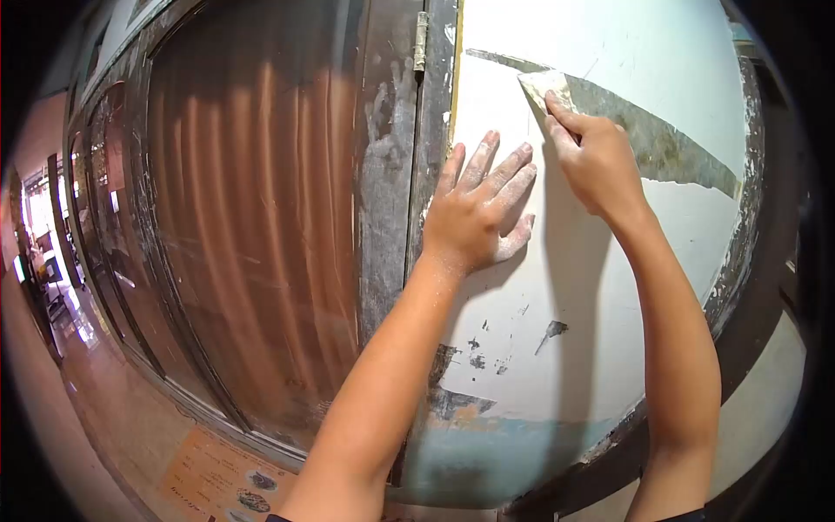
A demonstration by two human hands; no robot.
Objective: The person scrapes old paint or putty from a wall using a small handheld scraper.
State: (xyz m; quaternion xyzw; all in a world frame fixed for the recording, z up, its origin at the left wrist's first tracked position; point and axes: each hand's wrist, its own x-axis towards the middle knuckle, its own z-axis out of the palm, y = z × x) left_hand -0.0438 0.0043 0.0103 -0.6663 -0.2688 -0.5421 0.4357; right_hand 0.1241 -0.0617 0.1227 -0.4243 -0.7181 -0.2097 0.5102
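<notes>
1. Head view showed the right hand (600, 152) in the upper right of the frame, pinching a flat, whitish, three-cornered scraper (544, 85) between its thumb and fingers. The hand hid the back end of the scraper.
2. The scraper was up against the big, smooth, white painted panel (626, 287), at the upper edge of a long, slanting, bare grey strip (670, 143). That strip ran from the upper middle of the frame down to the right side.
3. The left hand (474, 213) lay on the white panel in the middle of the frame, fingers spread wide, with white dust on them. No tool showed in it.
4. Just left of that hand stood a worn, dark wooden door frame (383, 217) with a small metal hinge (421, 42) near the top. Little dark patches (555, 331) marked the panel in the lower middle.
5. This looked like scraping work. To do it well, it seemed best to hold the blade low and nearly flat, with its edge tucked under the white coat.
6. Short, steady pushes seemed wiser than hard jabs, which could dig into the grey part.
7. The spread left hand seemed best kept out of the blade's way.
</notes>
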